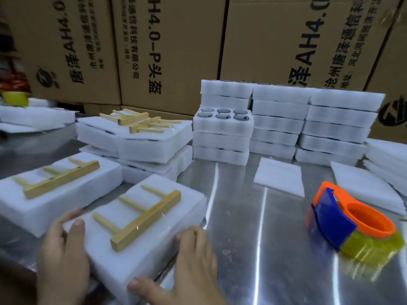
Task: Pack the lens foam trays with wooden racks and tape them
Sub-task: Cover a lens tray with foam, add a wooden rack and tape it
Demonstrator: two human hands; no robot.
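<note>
A white foam tray pack (154, 234) lies at the near edge of the metal table with a wooden rack (143, 219) on top under clear tape. My left hand (63, 256) grips the pack's left corner, thumb on top. My right hand (193, 267) grips its near right corner, thumb along the front face. A second foam pack (72, 194) with its own wooden rack (59, 178) lies to the left. An orange and blue tape dispenser (352, 225) stands on the table at the right, apart from both hands.
Stacks of foam trays (279, 122) line the back; one open tray (223, 122) shows round lenses. Loose wooden racks (138, 122) lie on a foam pile (136, 144). Thin foam sheets (279, 177) lie mid-table and at the right. Cardboard boxes (167, 51) wall the rear.
</note>
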